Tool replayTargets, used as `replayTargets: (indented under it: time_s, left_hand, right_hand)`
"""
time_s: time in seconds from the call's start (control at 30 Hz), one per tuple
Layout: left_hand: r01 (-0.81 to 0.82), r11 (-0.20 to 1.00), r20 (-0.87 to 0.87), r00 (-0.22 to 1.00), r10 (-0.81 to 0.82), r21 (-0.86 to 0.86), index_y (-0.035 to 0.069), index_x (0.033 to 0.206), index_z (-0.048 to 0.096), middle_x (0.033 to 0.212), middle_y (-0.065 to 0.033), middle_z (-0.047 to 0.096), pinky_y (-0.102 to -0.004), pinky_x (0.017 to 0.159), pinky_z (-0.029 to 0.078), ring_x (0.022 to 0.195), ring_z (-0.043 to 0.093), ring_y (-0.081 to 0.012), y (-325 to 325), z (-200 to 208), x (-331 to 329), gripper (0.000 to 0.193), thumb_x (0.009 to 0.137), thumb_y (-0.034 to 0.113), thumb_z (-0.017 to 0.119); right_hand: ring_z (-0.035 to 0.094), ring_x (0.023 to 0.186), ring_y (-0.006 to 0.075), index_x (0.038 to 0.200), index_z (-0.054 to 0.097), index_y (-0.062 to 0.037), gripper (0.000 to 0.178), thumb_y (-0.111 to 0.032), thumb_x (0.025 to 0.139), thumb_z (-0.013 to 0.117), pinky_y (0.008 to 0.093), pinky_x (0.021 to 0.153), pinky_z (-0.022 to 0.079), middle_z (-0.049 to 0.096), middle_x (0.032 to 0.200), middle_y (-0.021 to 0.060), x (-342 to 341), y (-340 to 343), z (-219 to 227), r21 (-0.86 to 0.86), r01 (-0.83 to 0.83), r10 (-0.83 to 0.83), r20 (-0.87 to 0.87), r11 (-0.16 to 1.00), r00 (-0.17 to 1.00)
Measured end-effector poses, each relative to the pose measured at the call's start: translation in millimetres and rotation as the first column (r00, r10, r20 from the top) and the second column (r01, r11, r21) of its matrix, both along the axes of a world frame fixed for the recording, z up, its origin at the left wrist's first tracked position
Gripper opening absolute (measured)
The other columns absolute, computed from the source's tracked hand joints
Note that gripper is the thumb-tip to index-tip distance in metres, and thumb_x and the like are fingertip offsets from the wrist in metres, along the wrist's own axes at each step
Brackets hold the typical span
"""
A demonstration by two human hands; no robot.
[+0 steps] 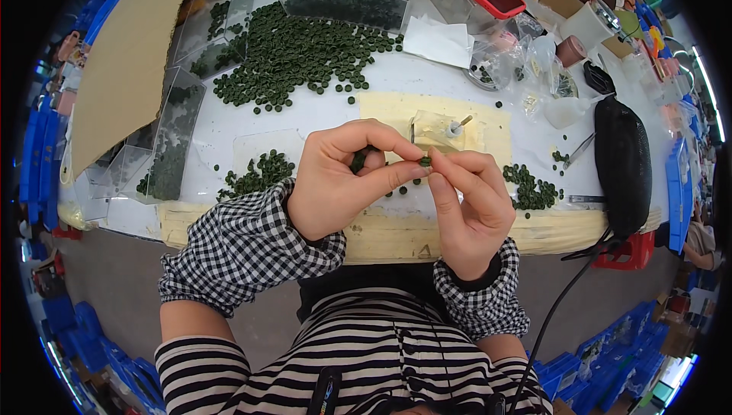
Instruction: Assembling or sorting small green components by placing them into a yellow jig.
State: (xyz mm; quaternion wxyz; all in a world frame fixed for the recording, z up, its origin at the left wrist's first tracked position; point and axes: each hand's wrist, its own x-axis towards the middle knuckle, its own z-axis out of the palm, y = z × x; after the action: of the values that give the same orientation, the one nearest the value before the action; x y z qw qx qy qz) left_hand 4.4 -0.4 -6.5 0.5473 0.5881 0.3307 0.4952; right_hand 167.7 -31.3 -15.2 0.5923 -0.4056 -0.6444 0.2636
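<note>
Dark green, a small round piece [425, 162] is pinched by both the bare left hand [339, 178] and bare right hand [476, 205].

Wears a black-and-cream striped top [343, 339], buttoned down the front. Has gathered black-and-white checked oversleeves [248, 247], with a black cuff [480, 281] showing inside the right one.

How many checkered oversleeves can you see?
2: the left checkered oversleeve, around the wrist of the left hand; the right checkered oversleeve, around that of the right hand. Neither is hidden.
</note>
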Motion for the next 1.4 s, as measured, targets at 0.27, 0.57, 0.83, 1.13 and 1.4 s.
replayTargets:
  time_s: [0.27, 0.57, 0.83, 1.13, 1.4]
  left_hand:
    - [0.029, 0.991, -0.020, 0.999, -0.032, -0.129, 0.001, 0.088, 0.066, 0.070, 0.0051, 0.057, -0.0152, 0.051, 0.031, 0.054, 0.035, 0.0015, 1, 4, 0, 0.013, 0.077, -0.002, 0.069]
    - [0.158, 0.937, -0.360, 0.893, -0.271, -0.313, 0.003, 0.084, 0.065, 0.057, 0.0094, 0.034, -0.0184, 0.050, 0.027, 0.053, 0.030, -0.0011, 23, 8, -12, 0.013, 0.075, 0.008, 0.072]
    - [0.249, 0.967, -0.619, 0.751, -0.230, -0.057, 0.002, 0.088, 0.064, 0.055, 0.0090, 0.033, -0.0200, 0.048, 0.027, 0.050, 0.030, -0.0038, 17, 5, -11, 0.014, 0.078, 0.010, 0.070]
    - [0.146, 0.725, 0.352, 0.925, 0.141, -0.673, -0.004, 0.118, 0.043, 0.094, -0.0082, 0.050, -0.0182, 0.055, 0.034, 0.062, 0.036, -0.0054, 28, 6, -15, 0.025, 0.097, 0.009, 0.035]
    - [0.220, 0.736, 0.365, 0.930, 0.040, -0.640, -0.001, 0.110, 0.048, 0.074, 0.0006, 0.050, -0.0173, 0.050, 0.031, 0.052, 0.031, -0.0032, 26, 5, -17, 0.026, 0.100, 0.019, 0.035]
  right_hand:
    - [0.057, 0.079, 0.0146, 0.103, 0.066, 0.0013, 0.027, 0.008, 0.077, 0.065, 0.0223, 0.070, 0.046, 0.059, 0.090, 0.0090, 2, 0, 0, -0.009, 0.018, -0.017, 0.011, 1.000, 1.000]
    - [0.056, 0.083, 0.0148, 0.104, 0.066, 0.0010, 0.025, 0.005, 0.080, 0.062, 0.0234, 0.074, 0.044, 0.059, 0.091, 0.0088, 3, -2, 0, -0.102, 0.102, -0.108, -0.060, 0.990, 0.992]
    - [0.055, 0.086, 0.0152, 0.103, 0.066, 0.0013, 0.022, 0.005, 0.081, 0.062, 0.0237, 0.076, 0.043, 0.059, 0.091, 0.0085, 19, 0, 2, -0.063, 0.210, -0.211, -0.004, 0.976, 0.977]
    - [0.058, 0.084, 0.0202, 0.101, 0.066, -0.0009, 0.024, 0.001, 0.077, 0.066, 0.0281, 0.073, 0.046, 0.061, 0.092, 0.0102, 36, 25, 17, 0.177, 0.274, -0.319, 0.335, 0.945, 0.887]
    - [0.057, 0.083, 0.0254, 0.087, 0.064, -0.0007, 0.014, -0.005, 0.075, 0.069, 0.0326, 0.072, 0.045, 0.061, 0.088, 0.0101, 35, 46, 17, 0.139, 0.202, -0.244, 0.465, 0.969, 0.851]
